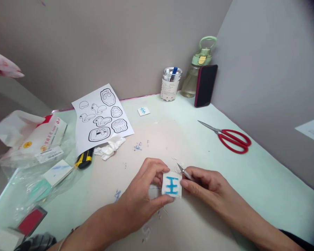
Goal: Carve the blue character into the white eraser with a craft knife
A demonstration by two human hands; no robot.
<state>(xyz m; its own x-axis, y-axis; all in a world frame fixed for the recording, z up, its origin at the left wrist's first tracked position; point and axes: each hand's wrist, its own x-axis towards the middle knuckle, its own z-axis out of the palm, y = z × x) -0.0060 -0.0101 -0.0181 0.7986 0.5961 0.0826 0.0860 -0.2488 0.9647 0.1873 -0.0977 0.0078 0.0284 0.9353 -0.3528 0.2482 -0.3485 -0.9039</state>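
A small white square block (172, 184) with a blue character on its face is held up near the bottom middle. My left hand (146, 191) grips its left side, fingers at the top edge and thumb at the bottom. My right hand (206, 184) is closed around a craft knife (183, 170), its silver blade pointing up and left beside the block. The right thumb touches the block's right edge. Small white shavings (178, 168) lie on the beige mat (162, 136) behind and below the block.
Red-handled scissors (232, 139) lie at right. Behind stand a phone (206, 85), green bottle (192, 78) and jar of pens (169, 89). A small tile (143, 111) lies back centre. At left are a printed sheet (102, 118), tissues (47, 134), yellow-black cutter (84, 159) and red ink pad (32, 220).
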